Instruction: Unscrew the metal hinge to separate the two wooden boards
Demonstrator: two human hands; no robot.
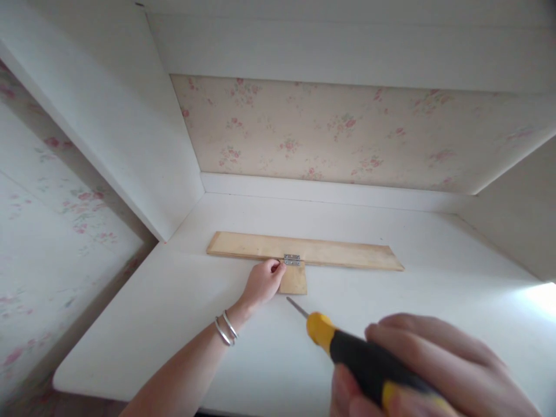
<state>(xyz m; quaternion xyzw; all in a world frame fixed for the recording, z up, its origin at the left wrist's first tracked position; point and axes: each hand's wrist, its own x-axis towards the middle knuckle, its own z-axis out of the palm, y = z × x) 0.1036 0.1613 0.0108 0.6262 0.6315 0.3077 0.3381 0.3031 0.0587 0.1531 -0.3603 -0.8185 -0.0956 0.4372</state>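
A long, narrow wooden board (339, 251) lies across the white desktop. A small wooden board (294, 282) sits against its near edge, and a silver metal hinge (292, 259) spans the joint between them. My left hand (263, 282) is closed at the left edge of the small board, its thumb tip beside the hinge; the tips of the other fingers are partly hidden. In the right foreground my right hand (438, 359) is wrapped round a yellow-and-black screwdriver (356, 353). The screwdriver's metal tip points toward the small board and appears apart from the hinge.
The white desktop (174, 324) has a rounded front left corner. A white side panel (130, 116) rises at the left, and a white panel (347, 52) hangs overhead. Floral wallpaper (304, 133) covers the back wall. Bright light falls on the right side.
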